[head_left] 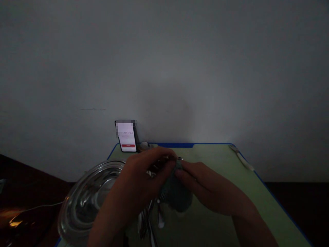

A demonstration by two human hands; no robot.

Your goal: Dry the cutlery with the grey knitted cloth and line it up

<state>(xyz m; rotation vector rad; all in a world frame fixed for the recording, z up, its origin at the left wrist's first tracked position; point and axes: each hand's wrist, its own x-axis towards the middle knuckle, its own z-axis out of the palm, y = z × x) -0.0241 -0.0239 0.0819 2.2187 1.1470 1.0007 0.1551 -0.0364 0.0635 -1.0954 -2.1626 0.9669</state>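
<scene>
Above the table, my left hand (144,171) and my right hand (203,181) meet with fingertips pinched together. Between them is a grey-green cloth (180,195), bunched at the top where both hands grip it and hanging down below. A small shiny metal piece (180,158) shows at the fingertips; its kind is hidden by the fingers and the dim light. Several pieces of metal cutlery lie under my left hand, among them a spoon (160,219). To the left, partly behind my left forearm, is a shiny round metal bowl (74,206).
A phone (128,137) with a lit screen leans against the wall (164,68) at the table's back edge. A peeler-like or knife-like tool with a pale handle (245,161) lies along the right edge of the green table (257,206). A pale item (145,145) sits beside the phone.
</scene>
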